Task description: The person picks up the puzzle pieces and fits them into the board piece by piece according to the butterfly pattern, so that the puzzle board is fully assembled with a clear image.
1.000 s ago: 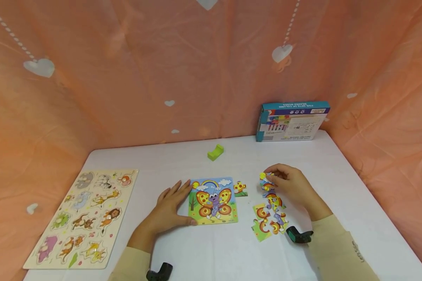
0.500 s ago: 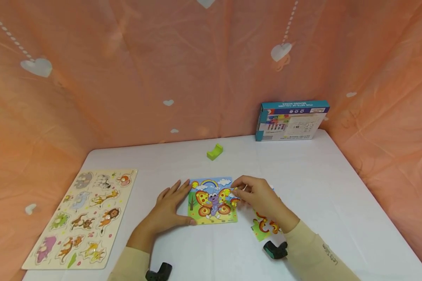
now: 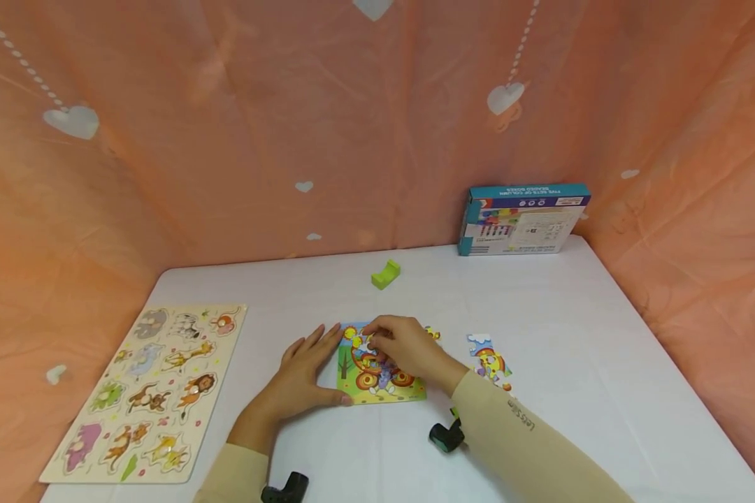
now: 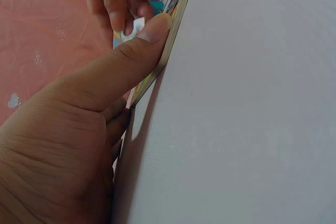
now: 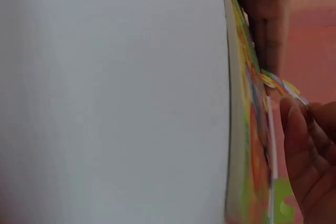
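Note:
My left hand (image 3: 308,370) lies along the left side of a square butterfly puzzle board (image 3: 409,392), fingers stretched out and thumb on its lower left corner. In the left wrist view that thumb (image 4: 157,29) presses on the board's edge. My right hand (image 3: 412,349) pinches a jigsaw piece (image 5: 283,84) between thumb and fingertips, over the board's upper left part. The piece shows a sun and part of a rainbow, and in the right wrist view it is tilted against the board. The right hand hides the butterfly's upper right wing.
Several loose jigsaw pieces (image 3: 491,360) lie right of the board, partly behind the right forearm. Another piece (image 3: 434,333) pokes out beside the board. A green block (image 3: 386,275) sits farther back, an animal peg puzzle (image 3: 163,391) at left, a box (image 3: 522,222) at back right.
My right hand has carried the sun piece leftward from the loose pieces, across the board's right side, to its upper left. The left hand has stayed in place.

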The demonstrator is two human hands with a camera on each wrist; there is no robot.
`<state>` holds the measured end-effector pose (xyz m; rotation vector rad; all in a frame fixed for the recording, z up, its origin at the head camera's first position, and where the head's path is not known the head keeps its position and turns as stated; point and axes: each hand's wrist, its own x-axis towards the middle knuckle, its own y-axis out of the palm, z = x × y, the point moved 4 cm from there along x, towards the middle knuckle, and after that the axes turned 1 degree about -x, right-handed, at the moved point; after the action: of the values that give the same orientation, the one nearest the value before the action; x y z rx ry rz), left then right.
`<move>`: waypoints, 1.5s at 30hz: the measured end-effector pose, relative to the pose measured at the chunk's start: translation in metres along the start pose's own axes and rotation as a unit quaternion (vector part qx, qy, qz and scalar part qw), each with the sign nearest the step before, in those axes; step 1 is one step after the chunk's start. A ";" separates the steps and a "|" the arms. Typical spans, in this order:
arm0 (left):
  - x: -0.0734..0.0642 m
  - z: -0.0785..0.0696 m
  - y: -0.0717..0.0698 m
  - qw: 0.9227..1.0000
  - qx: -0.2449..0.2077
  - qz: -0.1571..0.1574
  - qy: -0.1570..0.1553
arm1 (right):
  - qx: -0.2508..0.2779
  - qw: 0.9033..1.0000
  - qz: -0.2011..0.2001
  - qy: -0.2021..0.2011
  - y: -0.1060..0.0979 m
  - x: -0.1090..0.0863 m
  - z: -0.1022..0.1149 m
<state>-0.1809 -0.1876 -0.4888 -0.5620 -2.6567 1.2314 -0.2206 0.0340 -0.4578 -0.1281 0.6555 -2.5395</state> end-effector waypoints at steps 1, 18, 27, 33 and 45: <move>0.000 0.000 0.000 1.000 0.000 0.000 -0.001 | 0.002 1.000 -0.001 0.006 0.002 0.004 0.000; 0.001 0.003 0.000 1.000 0.004 -0.004 0.002 | -0.241 0.970 0.006 -0.040 0.013 0.013 0.023; 0.000 0.004 -0.001 1.000 0.000 0.001 0.003 | -0.431 0.890 0.116 -0.096 0.031 -0.006 0.020; 0.000 0.003 -0.001 1.000 -0.003 0.003 0.008 | -0.441 0.882 0.133 -0.098 0.026 -0.007 0.018; 0.001 0.003 0.000 1.000 0.001 0.003 0.005 | -0.450 0.876 0.151 -0.083 0.023 -0.008 0.019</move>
<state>-0.1825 -0.1895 -0.4909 -0.5743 -2.6472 1.2292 -0.1994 0.0126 -0.4521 -0.5081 1.5915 -1.7209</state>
